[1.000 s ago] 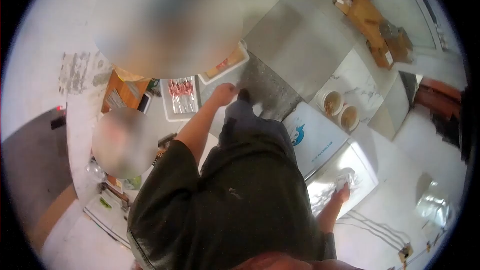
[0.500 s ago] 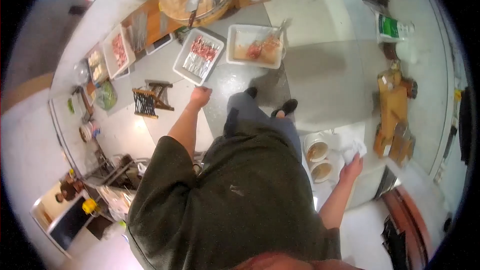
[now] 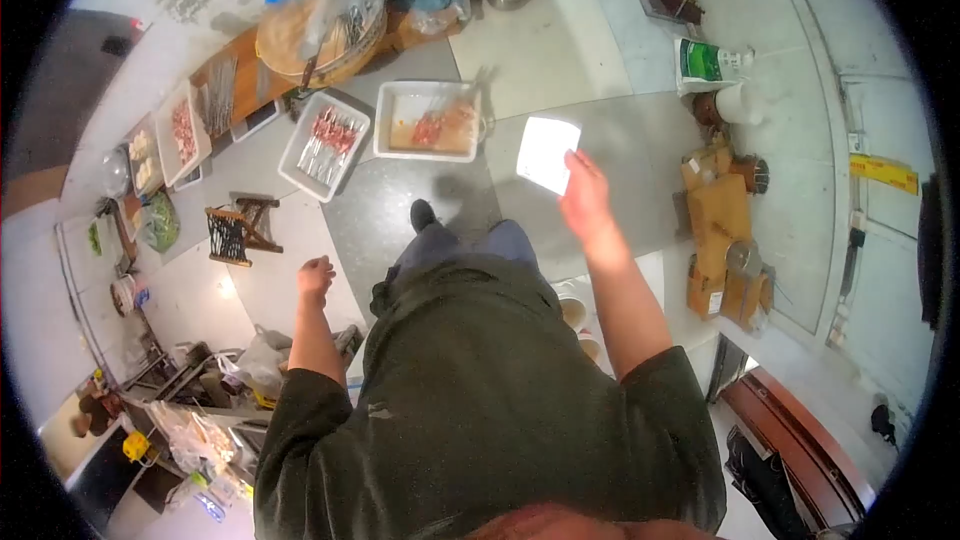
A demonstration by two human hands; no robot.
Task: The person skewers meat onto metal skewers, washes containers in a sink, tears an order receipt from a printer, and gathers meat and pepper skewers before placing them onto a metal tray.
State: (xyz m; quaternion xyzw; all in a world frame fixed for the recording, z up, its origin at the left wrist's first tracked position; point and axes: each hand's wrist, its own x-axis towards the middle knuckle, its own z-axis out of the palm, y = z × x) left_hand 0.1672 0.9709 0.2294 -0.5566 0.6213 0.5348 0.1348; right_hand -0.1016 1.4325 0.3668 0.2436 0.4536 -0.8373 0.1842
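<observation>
White rectangle [image 3: 548, 154], smooth-looking and flat, is right of the pale rectangular tub [image 3: 425, 154], its edge clamped in the right hand's [image 3: 585, 195] fingers. It seems light and easily creased, best pinched by an edge. Below-left of the tub, the left hand [image 3: 316, 278] curls loosely; whether its fingertips meet, I cannot tell. Slim metallic skewers [image 3: 322, 162] lie left of the tub.

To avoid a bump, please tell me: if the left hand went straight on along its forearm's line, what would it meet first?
Probably the white tray of skewers, ahead of the left hand; depth is unclear, so it might pass above.
</observation>
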